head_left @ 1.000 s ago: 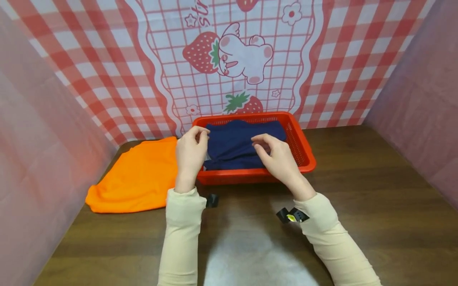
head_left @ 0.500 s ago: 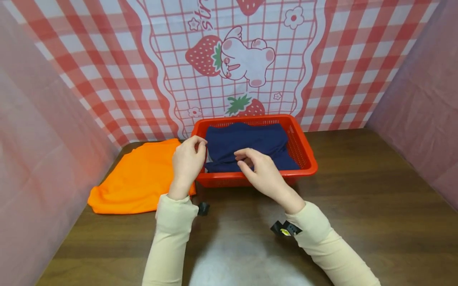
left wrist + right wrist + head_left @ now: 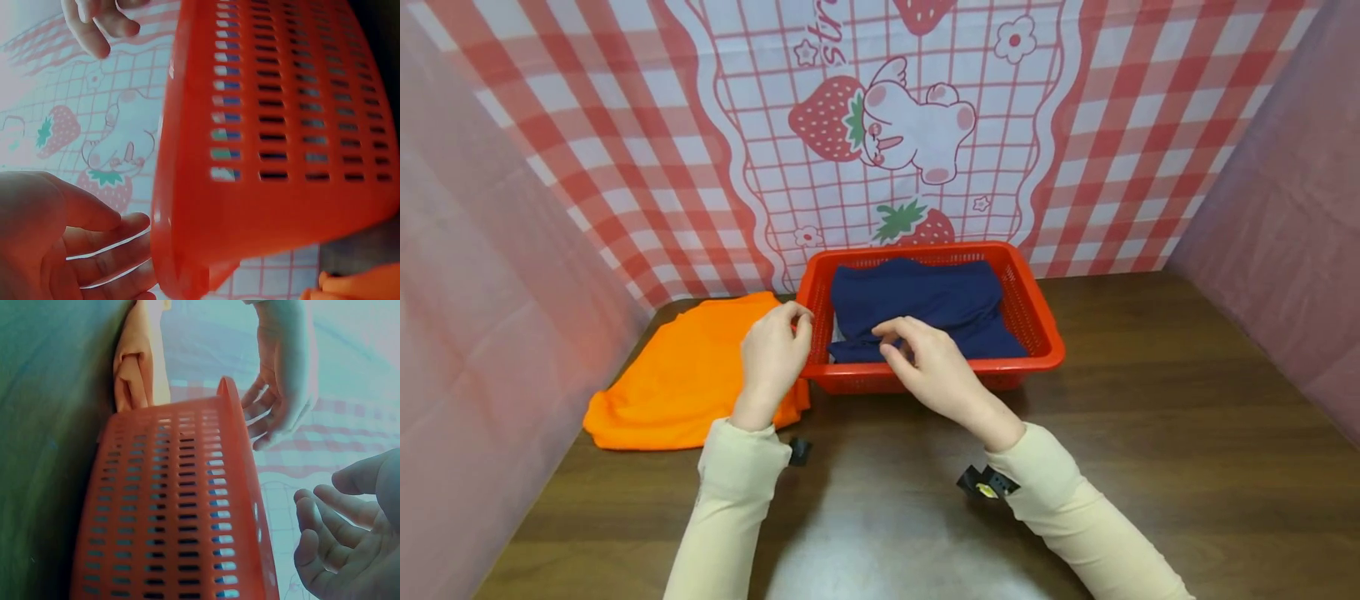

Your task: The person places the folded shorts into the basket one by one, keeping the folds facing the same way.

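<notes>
A red plastic basket (image 3: 1048, 333) with slotted sides stands against the back cloth, and a navy blue cloth (image 3: 917, 292) lies folded inside it. My left hand (image 3: 772, 354) is over the basket's front left corner, its fingers loosely bent and holding nothing. In the left wrist view those fingertips are right at the basket's rim (image 3: 165, 187). My right hand (image 3: 932, 367) hovers above the front rim with relaxed, slightly bent fingers and nothing between them. An orange cloth (image 3: 692, 375), folded flat, lies on the table left of the basket, partly behind my left hand.
The wooden table (image 3: 1150, 433) runs to the front and right of the basket. A red checked cloth (image 3: 1120, 150) with strawberry prints hangs behind. Pinkish curtains (image 3: 1262, 208) close off both sides.
Both hands have moved left and toward me, the left one from over the basket to its left corner. The view has shifted slightly; the cloths and basket stay in place.
</notes>
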Motion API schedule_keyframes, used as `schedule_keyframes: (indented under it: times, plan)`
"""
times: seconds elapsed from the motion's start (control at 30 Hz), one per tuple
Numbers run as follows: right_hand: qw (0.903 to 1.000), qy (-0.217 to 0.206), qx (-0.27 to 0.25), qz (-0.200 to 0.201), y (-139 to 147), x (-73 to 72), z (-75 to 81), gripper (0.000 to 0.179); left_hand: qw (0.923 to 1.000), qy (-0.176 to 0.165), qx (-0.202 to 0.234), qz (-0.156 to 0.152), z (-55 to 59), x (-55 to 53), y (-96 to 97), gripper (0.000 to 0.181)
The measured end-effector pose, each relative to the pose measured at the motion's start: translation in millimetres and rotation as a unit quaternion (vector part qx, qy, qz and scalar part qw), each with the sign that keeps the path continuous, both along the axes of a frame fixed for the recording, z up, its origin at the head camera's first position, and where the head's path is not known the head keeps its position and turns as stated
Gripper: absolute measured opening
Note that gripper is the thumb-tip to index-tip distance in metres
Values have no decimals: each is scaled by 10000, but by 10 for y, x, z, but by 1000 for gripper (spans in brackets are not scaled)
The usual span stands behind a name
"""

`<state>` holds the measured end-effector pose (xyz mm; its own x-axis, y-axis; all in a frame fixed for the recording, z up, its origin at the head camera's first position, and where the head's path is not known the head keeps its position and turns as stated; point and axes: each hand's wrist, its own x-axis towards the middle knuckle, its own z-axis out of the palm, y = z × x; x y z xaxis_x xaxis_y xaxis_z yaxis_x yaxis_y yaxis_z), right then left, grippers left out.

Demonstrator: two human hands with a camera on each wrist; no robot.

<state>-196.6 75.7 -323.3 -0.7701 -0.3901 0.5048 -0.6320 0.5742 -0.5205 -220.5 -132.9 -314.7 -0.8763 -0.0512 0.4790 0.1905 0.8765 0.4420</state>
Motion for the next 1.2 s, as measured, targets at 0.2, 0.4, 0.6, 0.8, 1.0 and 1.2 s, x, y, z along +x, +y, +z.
schedule_keyframes:
  times: [0.2, 0.4, 0.6, 0.8, 1.0, 1.2]
  plan:
    - [9994, 322, 136, 77, -113, 62, -62, 19, 9999, 31, -24, 129, -34, 11, -87, 22]
    - [9977, 515, 177, 406, -226, 125, -128, 15, 9996, -38, -184, 212, -71, 22, -178, 23]
    - [9948, 397, 321, 878, -331, 178, -191, 17, 9995, -50, -138, 269, -105, 24, -293, 23]
    - [9891, -155, 645, 1316, -462, 220, -269, 22, 9990, -126, -143, 400, -123, 13, -410, 24]
    - [9783, -938, 960, 1580, -583, 220, -364, 33, 9978, -362, -126, 540, -152, 9, -534, 26]
    - [9685, -1524, 1320, 1459, -699, 228, -479, 50, 9950, -773, -97, 620, -207, 13, -673, 29]
